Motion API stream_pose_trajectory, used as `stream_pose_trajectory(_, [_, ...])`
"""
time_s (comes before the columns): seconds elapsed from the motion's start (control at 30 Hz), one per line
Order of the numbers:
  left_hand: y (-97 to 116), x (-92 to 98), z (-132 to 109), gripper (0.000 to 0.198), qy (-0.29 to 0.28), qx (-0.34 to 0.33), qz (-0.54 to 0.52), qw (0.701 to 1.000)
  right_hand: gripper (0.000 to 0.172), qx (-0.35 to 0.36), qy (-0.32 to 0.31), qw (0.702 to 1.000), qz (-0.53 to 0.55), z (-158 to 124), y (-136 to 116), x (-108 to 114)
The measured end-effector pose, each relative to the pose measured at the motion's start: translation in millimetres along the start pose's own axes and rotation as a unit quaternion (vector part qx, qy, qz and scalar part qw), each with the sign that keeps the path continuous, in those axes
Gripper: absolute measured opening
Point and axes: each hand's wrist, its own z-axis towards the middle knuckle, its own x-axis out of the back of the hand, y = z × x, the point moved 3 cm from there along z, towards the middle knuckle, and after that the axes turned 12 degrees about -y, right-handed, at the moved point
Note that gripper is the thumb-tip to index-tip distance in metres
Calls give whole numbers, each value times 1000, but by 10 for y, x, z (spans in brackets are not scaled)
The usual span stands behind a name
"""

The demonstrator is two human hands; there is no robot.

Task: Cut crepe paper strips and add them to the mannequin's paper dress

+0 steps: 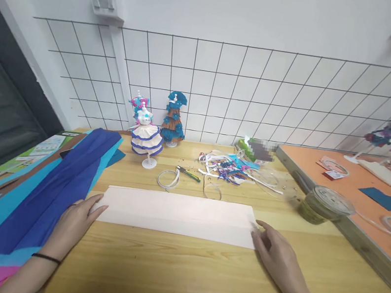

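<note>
Fingers (97,211) of the left hand (71,226) and right hand (278,258) are rested at opposite ends of a long, rectangular, pinkish-white paper strip (178,215), laid flat on the yellow wood-grain surface (159,273); whether it is pinched cannot be told. By uneven pulling, the strip could be skewed, creased or torn.

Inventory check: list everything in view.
table: one, light wood, foreground
paper strip: one, pale, centre
sheets: several, mostly blue, left
figures: at least five, multicoloured, back
rings: several, whitish, behind strip, far right
slim tool: one, yellowish, back centre
scraps: many, mixed, back centre
packet: one, green, behind scraps
tub: one, greenish, right
tabletop: one, orange, right
card: one, blue, right
wall: one, white, background
left hand: one, bare, strip's left end
right hand: one, bare, strip's right end
</note>
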Motion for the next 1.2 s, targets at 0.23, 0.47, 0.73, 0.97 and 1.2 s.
stream_pose_trajectory(0.23, [30, 12, -9, 44, -3, 3, -5, 1000, 38, 5, 1, 999, -31, -7, -47, 12])
stream_pose_trajectory(0.47, [50, 31, -27, 47, -8, 6, -2, 1000, 37, 20, 6, 998, -61, -2, -19, -20])
stream_pose_trajectory(0.73, [-6, -12, -8, 49, -4, 6, 8, 1000, 36, 8, -5, 998, -54, -7, -11, -15])
stream_pose_trajectory(0.97, [-58, -37, 22, 51, -3, -8, 6, 1000, 34, 13, 3, 999, -48, -12, -31, -5])
stream_pose_trajectory(1.2, [-85, -55, 53, 52, -12, 3, 8, 1000, 33, 6, -3, 998, -65, -9, -33, -29])
